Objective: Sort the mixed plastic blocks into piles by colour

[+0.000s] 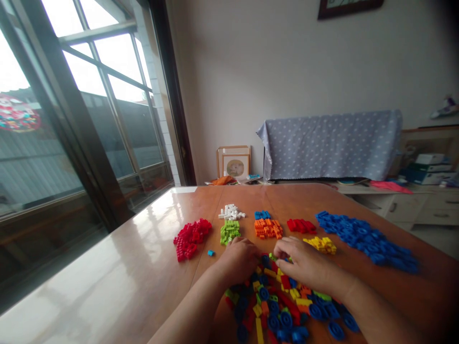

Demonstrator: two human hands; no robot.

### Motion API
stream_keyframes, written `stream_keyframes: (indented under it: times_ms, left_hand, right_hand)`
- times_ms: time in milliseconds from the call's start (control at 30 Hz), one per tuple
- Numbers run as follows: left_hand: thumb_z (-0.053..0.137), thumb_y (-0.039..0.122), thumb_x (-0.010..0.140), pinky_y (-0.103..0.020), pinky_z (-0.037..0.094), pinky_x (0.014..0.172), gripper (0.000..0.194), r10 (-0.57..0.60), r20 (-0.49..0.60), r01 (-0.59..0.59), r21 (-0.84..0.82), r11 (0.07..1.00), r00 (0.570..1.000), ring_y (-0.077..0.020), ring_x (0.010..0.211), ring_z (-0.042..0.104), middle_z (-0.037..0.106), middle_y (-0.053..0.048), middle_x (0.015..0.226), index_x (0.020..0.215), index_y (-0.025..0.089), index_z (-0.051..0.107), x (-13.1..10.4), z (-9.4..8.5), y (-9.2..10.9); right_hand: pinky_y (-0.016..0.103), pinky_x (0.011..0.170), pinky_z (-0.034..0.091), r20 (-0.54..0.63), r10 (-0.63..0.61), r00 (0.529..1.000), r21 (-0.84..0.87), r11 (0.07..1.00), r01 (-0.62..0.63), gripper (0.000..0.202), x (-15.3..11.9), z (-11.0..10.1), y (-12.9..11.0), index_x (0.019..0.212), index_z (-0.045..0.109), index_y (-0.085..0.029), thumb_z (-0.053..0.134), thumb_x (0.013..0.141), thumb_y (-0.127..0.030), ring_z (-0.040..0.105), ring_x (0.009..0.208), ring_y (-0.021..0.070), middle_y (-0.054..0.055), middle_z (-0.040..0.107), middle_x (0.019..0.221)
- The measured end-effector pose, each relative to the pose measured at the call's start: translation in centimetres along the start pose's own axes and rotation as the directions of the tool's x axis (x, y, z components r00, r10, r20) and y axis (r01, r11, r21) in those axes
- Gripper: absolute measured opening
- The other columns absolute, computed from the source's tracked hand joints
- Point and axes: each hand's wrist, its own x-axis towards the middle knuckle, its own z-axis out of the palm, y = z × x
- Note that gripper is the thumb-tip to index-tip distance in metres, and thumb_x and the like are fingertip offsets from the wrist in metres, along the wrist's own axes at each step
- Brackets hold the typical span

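My left hand (239,259) reaches down over the far left edge of a mixed heap of toy building bricks (274,298), just in front of the lime-green brick pile (229,231). Its fingertips are hidden below the hand. My right hand (301,258) is across from it, thumb and forefinger curled together over the heap's far edge. A small green brick (272,256) lies at those fingertips; whether they grip it is unclear. The heap holds red, yellow, orange, green and blue bricks, with several round blue pieces (286,318) toward me.
Sorted piles stand beyond: pinkish-red (191,239), white (231,211), orange (268,229), small blue (262,215), red (301,225), yellow (322,245) and a long blue one (366,239). One lone blue brick (211,252) sits on the wooden table (150,258).
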Motion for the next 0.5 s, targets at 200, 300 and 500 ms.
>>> stream_keyframes:
  times_ms: [200, 300, 500]
  left_hand:
    - [0.064, 0.020, 0.075, -0.033, 0.045, 0.093, 0.019, -0.080, -0.013, 0.079, -0.044, 0.996, 0.997, -0.0217, 0.096, 0.061, 0.074, -0.002, 0.092, 0.085, 0.027, 0.079, 0.14, 0.28, -0.39]
    - [0.064, 0.020, 0.075, -0.033, 0.043, 0.097, 0.021, -0.078, 0.005, 0.079, -0.061, 0.995, 0.997, -0.0211, 0.097, 0.060, 0.073, -0.001, 0.093, 0.086, 0.030, 0.079, 0.24, 0.36, -0.71]
    - [0.067, 0.027, 0.076, -0.033, 0.043, 0.092, 0.013, -0.092, 0.007, 0.092, -0.036, 0.995, 0.996, -0.0222, 0.097, 0.058, 0.072, -0.003, 0.093, 0.084, 0.025, 0.077, 0.23, 0.07, -0.50]
  right_hand:
    - [0.029, 0.074, 0.039, -0.031, -0.001, 1.000, -0.019, 1.000, 0.000, 0.005, -0.11, 0.13, 0.00, 0.077, 0.056, -0.021, 0.058, 0.081, -0.020, 0.057, 0.083, 0.0185, 0.002, 0.064, 0.084]
    - [0.029, 0.073, 0.039, -0.031, -0.003, 1.000, -0.018, 1.000, 0.002, 0.006, -0.01, 0.16, 0.00, 0.077, 0.056, -0.021, 0.058, 0.082, -0.020, 0.057, 0.083, 0.0184, 0.001, 0.064, 0.083]
    - [0.028, 0.074, 0.039, -0.028, -0.007, 1.000, -0.015, 1.000, 0.007, 0.006, -0.05, 0.09, -0.05, 0.077, 0.055, -0.021, 0.057, 0.082, -0.019, 0.057, 0.083, 0.0180, 0.001, 0.063, 0.083]
